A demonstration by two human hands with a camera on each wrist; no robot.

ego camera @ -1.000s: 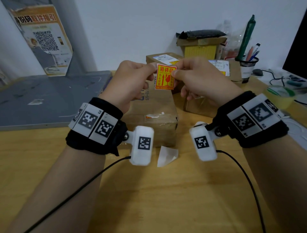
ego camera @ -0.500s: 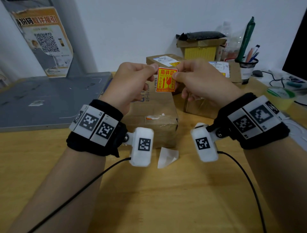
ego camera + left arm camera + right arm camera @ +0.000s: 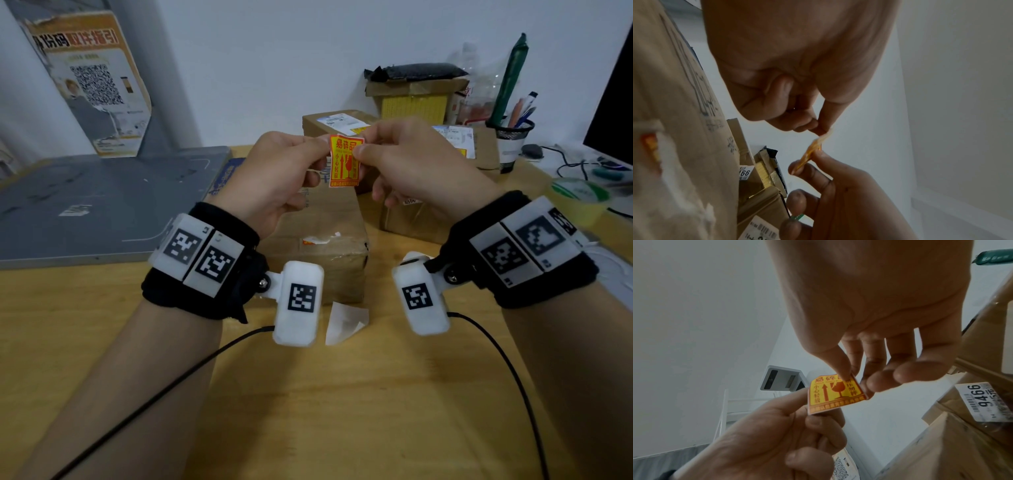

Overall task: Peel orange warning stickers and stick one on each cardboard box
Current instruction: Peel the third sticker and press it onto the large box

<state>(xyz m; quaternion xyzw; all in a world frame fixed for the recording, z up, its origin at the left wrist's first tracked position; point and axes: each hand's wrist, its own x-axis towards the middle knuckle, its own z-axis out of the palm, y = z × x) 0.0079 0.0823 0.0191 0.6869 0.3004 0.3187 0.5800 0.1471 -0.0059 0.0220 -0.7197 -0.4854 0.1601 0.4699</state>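
Sticker: orange warning sticker [image 3: 345,161], held up in the air between both my hands, above the near cardboard box [image 3: 322,236]; its printed face looks back at me, red glass and arrow marks on yellow.
Left grip: my left hand [image 3: 277,178] pinches the sticker's left edge at 9 o'clock, thumb and forefinger together, the other fingers curled under.
Right grip: my right hand [image 3: 407,164] pinches the upper right corner at about 2 o'clock; in the right wrist view the thumb [image 3: 835,363] presses on the printed face while the remaining fingers hang loose.
Backing: along the sticker's left and lower edge a white liner shows; I cannot tell how far it has parted.
Boxes: the near cardboard box stands at 12 o'clock on the table [image 3: 308,394], with an orange scrap on its front top edge; a second box [image 3: 411,219] sits at 1 o'clock behind my right hand; a third [image 3: 335,126] lies further back, bearing a white shipping label.
Loose liner: a white slip [image 3: 346,322] lies on the table just in front of the near box, between my wrists.
Elsewhere: grey mat [image 3: 102,202] at 10 o'clock; pen cup [image 3: 510,137] at 2 o'clock.
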